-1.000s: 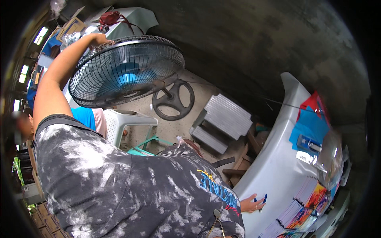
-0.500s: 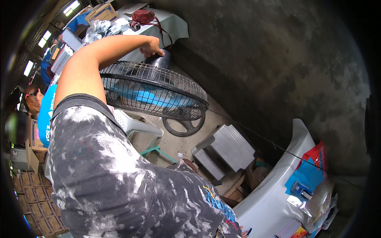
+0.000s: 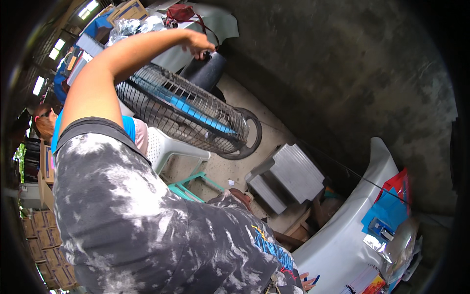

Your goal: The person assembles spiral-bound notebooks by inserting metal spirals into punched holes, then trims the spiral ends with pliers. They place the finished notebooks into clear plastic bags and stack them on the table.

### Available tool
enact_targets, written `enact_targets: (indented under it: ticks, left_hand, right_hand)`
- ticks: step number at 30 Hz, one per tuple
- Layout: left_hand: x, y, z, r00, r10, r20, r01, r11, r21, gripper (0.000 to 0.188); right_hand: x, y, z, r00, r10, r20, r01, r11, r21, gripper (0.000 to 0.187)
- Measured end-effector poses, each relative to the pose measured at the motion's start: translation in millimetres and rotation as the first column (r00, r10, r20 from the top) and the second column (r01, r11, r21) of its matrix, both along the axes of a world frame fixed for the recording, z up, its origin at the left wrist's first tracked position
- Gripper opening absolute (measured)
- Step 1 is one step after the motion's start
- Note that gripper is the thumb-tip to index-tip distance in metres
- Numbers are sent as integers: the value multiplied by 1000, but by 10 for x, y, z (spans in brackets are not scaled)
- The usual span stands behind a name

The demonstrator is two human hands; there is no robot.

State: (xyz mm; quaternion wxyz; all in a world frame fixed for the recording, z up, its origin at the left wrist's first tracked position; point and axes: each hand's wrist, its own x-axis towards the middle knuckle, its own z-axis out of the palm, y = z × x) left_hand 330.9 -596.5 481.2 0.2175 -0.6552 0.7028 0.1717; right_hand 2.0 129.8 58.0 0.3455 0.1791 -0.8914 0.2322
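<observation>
My left arm stretches up across the view, and my left hand (image 3: 199,45) is closed on a small black knob (image 3: 207,55) on top of the dark motor housing (image 3: 205,71) of a fan. The fan's round wire cage (image 3: 186,110), with blue blades behind the wires, sits tilted below my forearm. Its ring-shaped base (image 3: 252,134) rests on the floor. At the bottom edge my right hand (image 3: 307,282) shows only a few fingers, closed around a slim blue pen (image 3: 317,279) beside the white table; its palm is hidden by my shirt.
A grey plastic step stool (image 3: 293,171), a white chair (image 3: 178,152) and a green stool frame (image 3: 191,186) stand on the floor. The white table (image 3: 333,245) bears blue and red packs (image 3: 387,210). A person (image 3: 46,122) is at left, near stacked cartons (image 3: 49,240). A covered table (image 3: 220,22) holds a red bag (image 3: 180,13).
My left hand has moved slightly up and right, now gripping the knob. The fan head has turned, its cage slanting down to the right with more of the housing showing. My view has shifted slightly.
</observation>
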Motion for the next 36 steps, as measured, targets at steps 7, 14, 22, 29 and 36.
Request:
enact_targets:
  ticks: [7,14,22,29,36]
  left_hand:
    - [-776,1555,519,795,-438,419,569,780,-263,65]
    - [-374,2080,-472,668,-600,439,711,342,-614,57]
    - [339,1877,-405,606,-736,300,633,218,-743,31]
    - [549,1332,-841,762,-571,305,558,342,-756,44]
    - [492,1407,-1074,735,-581,350,574,258,-777,38]
  right_hand:
    - [29,-104,-14,998,15,-58,-12,999,51,45]
    - [-97,61,-177,969,82,-235,-29,975,220,43]
    - [164,-346,23,972,-236,-5,236,971,46,45]
    - [165,-841,422,738,-472,482,332,876,348,44]
    - [203,-809,574,833,-197,518,41,954,297,43]
